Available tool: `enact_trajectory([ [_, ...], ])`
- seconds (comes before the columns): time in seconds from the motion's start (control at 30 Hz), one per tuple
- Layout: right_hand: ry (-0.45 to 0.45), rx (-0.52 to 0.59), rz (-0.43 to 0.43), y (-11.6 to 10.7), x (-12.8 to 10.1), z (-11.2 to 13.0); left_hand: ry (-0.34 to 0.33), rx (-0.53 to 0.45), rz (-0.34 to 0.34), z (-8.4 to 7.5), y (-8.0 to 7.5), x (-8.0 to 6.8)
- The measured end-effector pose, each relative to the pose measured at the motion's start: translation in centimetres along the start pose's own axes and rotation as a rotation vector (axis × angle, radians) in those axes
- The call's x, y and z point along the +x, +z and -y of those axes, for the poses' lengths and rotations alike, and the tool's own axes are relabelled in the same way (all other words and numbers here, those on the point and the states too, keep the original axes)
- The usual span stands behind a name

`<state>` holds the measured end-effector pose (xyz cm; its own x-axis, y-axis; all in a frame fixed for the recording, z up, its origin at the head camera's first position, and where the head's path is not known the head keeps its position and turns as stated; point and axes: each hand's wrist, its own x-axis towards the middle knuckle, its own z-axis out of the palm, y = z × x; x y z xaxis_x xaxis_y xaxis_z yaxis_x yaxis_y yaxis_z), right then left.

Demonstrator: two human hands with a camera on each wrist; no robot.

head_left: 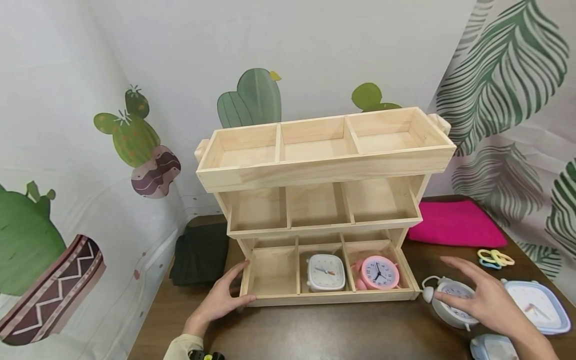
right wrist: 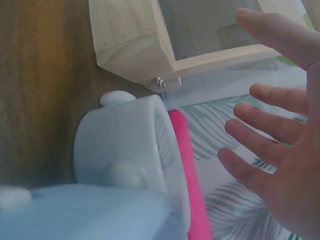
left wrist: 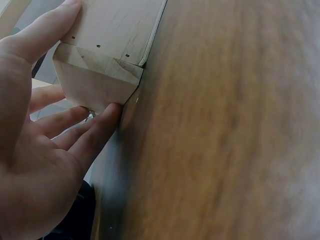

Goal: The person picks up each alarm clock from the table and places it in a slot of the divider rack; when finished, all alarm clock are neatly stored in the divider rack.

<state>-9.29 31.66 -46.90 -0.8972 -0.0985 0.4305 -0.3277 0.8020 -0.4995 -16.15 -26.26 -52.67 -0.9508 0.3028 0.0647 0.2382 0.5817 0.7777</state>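
A three-tier wooden rack (head_left: 324, 167) with divided compartments stands in the middle of the head view. My left hand (head_left: 223, 294) grips the left front corner of its bottom tier, thumb at the front board and fingers along the side. In the left wrist view, the fingertips (left wrist: 111, 112) rest against the end of the wood. A white square clock (head_left: 326, 272) sits in the bottom middle compartment, and a pink alarm clock (head_left: 380, 273) in the bottom right one. Fingers spread, my right hand (head_left: 492, 300) hovers over a round white alarm clock (head_left: 443, 310) beside the rack, holding nothing.
A blue-rimmed clock (head_left: 537, 307) and a pale blue clock (head_left: 492, 347) are at the right on the brown table (head_left: 333, 332). Behind them are coloured rings (head_left: 495, 258) and a pink cloth (head_left: 456, 225). Black cloth (head_left: 200, 255) lies left of the rack.
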Motion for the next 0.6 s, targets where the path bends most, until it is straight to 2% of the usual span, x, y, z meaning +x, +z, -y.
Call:
enact_trajectory([
  [0.33,0.083,-0.048,0.100,0.2,-0.5,-1.8,0.023,0.001,-0.014,0.2,0.1,-0.1],
  [0.6,0.061,-0.060,0.102,0.9,-1.1,-3.1,0.004,0.000,0.000,0.0,0.0,0.0],
])
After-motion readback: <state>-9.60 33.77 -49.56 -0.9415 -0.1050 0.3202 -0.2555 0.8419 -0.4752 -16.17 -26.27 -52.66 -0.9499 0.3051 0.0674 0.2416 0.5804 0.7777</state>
